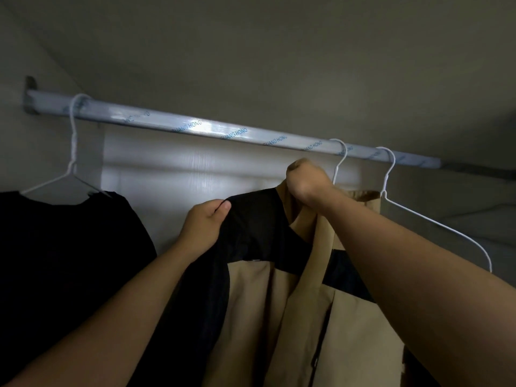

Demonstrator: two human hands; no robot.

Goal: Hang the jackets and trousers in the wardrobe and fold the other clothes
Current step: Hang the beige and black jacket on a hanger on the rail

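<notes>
Tan-and-black jacket (251, 303) is hanging at 6 o'clock beneath the wardrobe rail (195, 125). It is appearing soft, light and limp, and is judged likely to sag unless it is supported at collar and shoulders. Left hand (203, 227) is pinching the black shoulder, fingers clamped on cloth. Right hand (305, 182) is gripping the collar, fingers curled tight. Empty wire hanger (435, 223) is hanging at 3 o'clock.

- Wardrobe rail (223, 129), the one item I found bearing text: blue capital lettering printed along its shiny surface, repeated at intervals.
- Clearest repeats, around mid-rail: I read "ANG HONG", with one or two unclear letters ahead of it.
- Repeats near either end: fragments only, "HONG" or less; the rest is illegible.
</notes>
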